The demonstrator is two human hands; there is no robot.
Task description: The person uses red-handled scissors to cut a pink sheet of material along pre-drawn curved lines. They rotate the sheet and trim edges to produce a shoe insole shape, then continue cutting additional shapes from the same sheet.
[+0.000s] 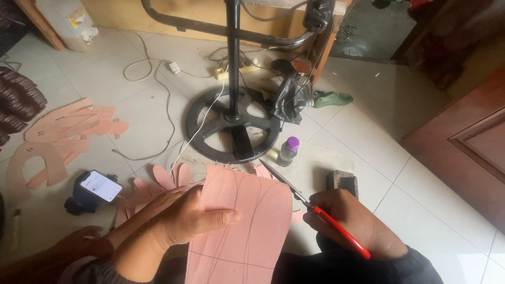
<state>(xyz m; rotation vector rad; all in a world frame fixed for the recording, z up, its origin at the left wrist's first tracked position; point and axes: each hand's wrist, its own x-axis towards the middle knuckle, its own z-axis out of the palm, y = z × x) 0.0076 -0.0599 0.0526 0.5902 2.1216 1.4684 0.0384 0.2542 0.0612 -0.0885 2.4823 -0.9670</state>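
The tiled floor [368, 137] fills the view, pale and gritty, with a wooden door [468, 142] at 3 o'clock. A black fan stand [233, 123] rises at 12 o'clock, cables and a power strip [234, 71] trailing behind it. At 9 o'clock lie cut pink pieces [63, 137]. The pink sheet [242, 221], marked with curved pencil lines, lies at 6 o'clock. It looks like the cutting step: the left hand [179, 218] lies flat and unclenched on the sheet, pinning it, while the right hand [352, 223] is clenched around the red-handled scissors [310, 204], blades pointing toward 11 o'clock at the sheet's top right edge. Following a line would likely call for steady pressure and slow turning. Smaller things: a phone [101, 185] at 8 o'clock, a purple-capped bottle [289, 150] near centre, a dark block [342, 181] just beyond the scissors hand.
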